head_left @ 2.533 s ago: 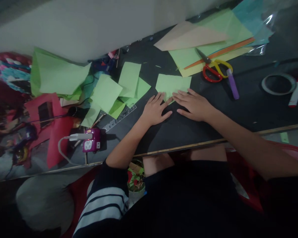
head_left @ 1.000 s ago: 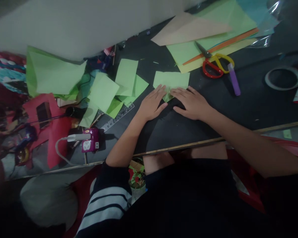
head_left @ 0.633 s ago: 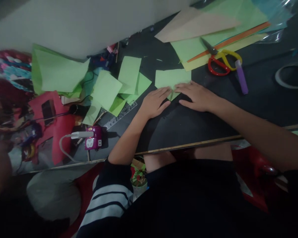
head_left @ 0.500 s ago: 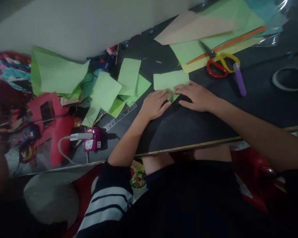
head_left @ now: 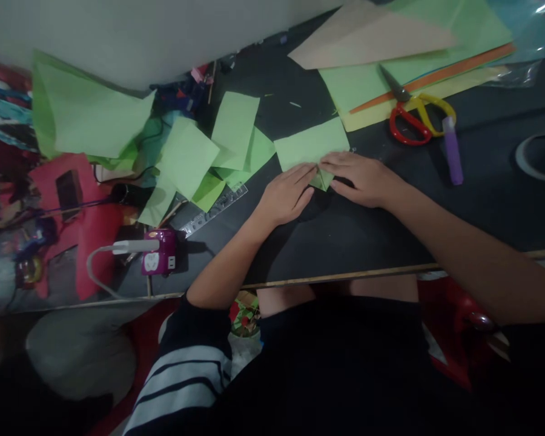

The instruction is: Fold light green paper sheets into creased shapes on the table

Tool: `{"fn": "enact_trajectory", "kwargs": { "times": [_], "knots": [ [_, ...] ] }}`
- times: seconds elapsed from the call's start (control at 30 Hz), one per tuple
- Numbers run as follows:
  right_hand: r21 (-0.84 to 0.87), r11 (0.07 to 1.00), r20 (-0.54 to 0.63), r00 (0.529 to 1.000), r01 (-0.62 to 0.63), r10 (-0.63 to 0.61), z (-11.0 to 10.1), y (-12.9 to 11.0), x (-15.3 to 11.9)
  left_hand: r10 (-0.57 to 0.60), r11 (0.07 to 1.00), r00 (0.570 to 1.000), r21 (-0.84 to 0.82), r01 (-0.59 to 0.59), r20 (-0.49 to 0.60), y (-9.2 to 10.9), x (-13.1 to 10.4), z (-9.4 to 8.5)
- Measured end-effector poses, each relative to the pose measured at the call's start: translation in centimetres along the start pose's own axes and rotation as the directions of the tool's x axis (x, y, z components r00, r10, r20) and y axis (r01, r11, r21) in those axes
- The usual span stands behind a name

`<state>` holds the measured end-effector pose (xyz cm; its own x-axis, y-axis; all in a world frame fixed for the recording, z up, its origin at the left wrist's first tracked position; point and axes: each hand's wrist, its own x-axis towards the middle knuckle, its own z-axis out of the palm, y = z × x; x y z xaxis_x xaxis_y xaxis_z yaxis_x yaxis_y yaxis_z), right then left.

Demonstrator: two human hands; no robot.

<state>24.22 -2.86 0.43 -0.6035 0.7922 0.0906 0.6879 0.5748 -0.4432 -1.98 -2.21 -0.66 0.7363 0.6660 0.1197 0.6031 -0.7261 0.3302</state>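
Observation:
A light green sheet of paper (head_left: 312, 140) lies on the dark tabletop, its near edge folded in toward a small point between my hands. My left hand (head_left: 287, 195) rests on the paper's near left part, fingers stretched out flat and thumb apart. From the other side my right hand (head_left: 361, 177) lies on the near right part, its fingers also extended and its thumb spread below. The fingertips of both hands almost meet over the fold. My fingers cover part of the folded edge.
Left of the paper are several green pieces (head_left: 188, 158), a clear ruler (head_left: 215, 210) and a purple plug adapter (head_left: 160, 253). To the right lie scissors (head_left: 420, 118), a purple capped stick (head_left: 453, 151), a tape roll (head_left: 542, 158) and stacked coloured sheets (head_left: 372, 36).
The view has shifted slightly. The green paper has turned a little, its right side now higher. Both my hands stay flat on its near edge.

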Motion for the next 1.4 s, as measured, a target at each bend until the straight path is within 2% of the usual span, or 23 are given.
{"fn": "enact_trajectory", "kwargs": {
  "times": [0.43, 0.87, 1.1, 1.4],
  "knots": [
    [-0.050, 0.999, 0.008, 1.000, -0.007, 0.008, 0.2, 0.3, -0.1, -0.003, 1.000, 1.000, -0.009, 0.003, -0.010, 0.0, 0.1, 0.2],
    [-0.112, 0.993, 0.039, 0.998, -0.040, 0.045, 0.1, -0.1, 0.0, 0.019, 1.000, 0.999, 0.014, -0.019, 0.031, -0.3, 0.2, 0.2],
    [-0.110, 0.994, 0.018, 1.000, -0.003, 0.005, 0.3, -0.1, 0.0, 0.017, 0.999, 0.999, 0.028, -0.018, 0.040, -0.1, 0.1, 0.4],
    [-0.111, 0.992, 0.067, 0.996, 0.059, -0.052, 0.5, 1.1, -0.1, 0.074, 0.996, 0.993, 0.033, -0.077, 0.090, -1.0, -0.3, 0.2]
  ]
}}
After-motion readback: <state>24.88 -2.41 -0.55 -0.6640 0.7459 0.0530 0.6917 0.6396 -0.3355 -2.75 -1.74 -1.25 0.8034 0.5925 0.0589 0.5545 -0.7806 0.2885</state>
